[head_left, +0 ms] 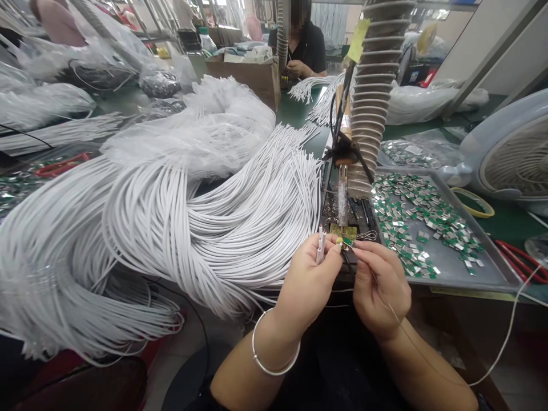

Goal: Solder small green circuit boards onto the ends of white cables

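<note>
My left hand [309, 279] is closed on the end of a white cable [320, 244] that points up between its fingers. My right hand [379, 279] pinches a thin solder wire [367, 235] whose looped end reaches toward a small green circuit board [347, 241] held between the fingertips of both hands. Just above stands a fixed soldering iron [342, 197] with its tip pointing down at a yellowish sponge pad [342, 230]. The solder wire trails off to the right and down.
A large bundle of white cables [192, 211] fills the left. A grey tray [449, 265] of several small green boards lies right, beside a ribbed extraction hose [374, 97], a white fan [511, 154] and red-handled pliers [520, 260]. Another person [302, 45] sits across.
</note>
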`<state>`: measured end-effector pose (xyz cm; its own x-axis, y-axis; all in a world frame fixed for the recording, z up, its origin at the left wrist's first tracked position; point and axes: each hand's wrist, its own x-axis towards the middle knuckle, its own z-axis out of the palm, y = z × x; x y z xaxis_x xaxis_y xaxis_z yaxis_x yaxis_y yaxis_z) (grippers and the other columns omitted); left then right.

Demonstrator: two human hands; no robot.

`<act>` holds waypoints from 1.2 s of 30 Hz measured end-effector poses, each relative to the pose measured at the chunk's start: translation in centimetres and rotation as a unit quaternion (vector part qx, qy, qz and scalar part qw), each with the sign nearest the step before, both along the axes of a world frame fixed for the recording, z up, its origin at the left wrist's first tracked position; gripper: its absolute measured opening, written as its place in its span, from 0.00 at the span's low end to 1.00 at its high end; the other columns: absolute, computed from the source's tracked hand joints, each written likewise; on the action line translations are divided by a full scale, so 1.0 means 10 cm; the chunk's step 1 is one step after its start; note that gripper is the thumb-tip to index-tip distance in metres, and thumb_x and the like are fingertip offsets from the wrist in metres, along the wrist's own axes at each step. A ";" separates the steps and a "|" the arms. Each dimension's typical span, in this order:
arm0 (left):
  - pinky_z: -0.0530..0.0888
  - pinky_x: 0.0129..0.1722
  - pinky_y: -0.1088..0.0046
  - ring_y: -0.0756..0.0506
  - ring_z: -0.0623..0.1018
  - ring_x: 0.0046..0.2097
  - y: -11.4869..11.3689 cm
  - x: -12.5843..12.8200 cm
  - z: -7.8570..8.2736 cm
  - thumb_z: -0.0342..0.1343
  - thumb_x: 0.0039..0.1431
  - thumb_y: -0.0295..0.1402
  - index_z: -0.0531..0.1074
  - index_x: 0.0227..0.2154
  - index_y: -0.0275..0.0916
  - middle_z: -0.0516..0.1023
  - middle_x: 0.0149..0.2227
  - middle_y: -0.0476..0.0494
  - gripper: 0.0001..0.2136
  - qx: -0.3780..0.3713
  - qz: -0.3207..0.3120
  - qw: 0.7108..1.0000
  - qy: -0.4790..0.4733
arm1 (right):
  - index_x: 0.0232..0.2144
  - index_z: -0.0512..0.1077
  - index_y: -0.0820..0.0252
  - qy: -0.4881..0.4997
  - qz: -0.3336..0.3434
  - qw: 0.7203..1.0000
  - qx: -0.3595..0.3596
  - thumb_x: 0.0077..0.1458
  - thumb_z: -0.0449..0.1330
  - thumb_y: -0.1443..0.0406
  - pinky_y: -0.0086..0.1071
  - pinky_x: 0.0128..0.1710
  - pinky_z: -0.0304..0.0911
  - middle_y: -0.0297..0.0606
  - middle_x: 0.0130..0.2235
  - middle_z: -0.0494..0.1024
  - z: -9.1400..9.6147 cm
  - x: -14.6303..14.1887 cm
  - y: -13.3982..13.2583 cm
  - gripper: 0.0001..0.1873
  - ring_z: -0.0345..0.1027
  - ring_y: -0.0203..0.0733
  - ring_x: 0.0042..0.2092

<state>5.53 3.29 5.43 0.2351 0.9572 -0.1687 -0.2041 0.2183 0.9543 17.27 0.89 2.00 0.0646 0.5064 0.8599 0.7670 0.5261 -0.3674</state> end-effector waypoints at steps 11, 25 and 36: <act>0.63 0.26 0.80 0.55 0.59 0.23 0.01 0.00 0.02 0.53 0.55 0.33 0.68 0.29 0.37 0.65 0.27 0.53 0.04 -0.001 0.008 1.000 0.004 | 0.42 0.70 0.58 0.000 -0.003 1.000 -0.006 0.54 0.54 0.75 0.38 0.40 0.72 0.41 0.38 0.75 0.00 0.00 0.01 0.14 0.72 0.42 0.41; 0.65 0.28 0.79 0.55 0.62 0.22 0.02 0.02 -0.04 0.54 0.54 0.31 0.65 0.24 0.38 0.66 0.23 0.54 0.06 -0.009 0.004 1.000 -0.019 | 0.41 0.70 0.58 0.007 -0.002 1.000 -0.016 0.54 0.54 0.74 0.40 0.38 0.73 0.42 0.38 0.76 -0.04 0.02 0.00 0.13 0.72 0.43 0.40; 0.67 0.34 0.79 0.54 0.68 0.30 0.00 0.00 -0.10 0.54 0.56 0.33 0.66 0.26 0.38 0.69 0.31 0.50 0.06 0.008 -0.001 1.000 -0.017 | 0.44 0.68 0.59 0.047 0.034 0.997 -0.054 0.54 0.52 0.76 0.38 0.41 0.70 0.41 0.38 0.75 -0.08 0.06 -0.04 0.17 0.71 0.40 0.41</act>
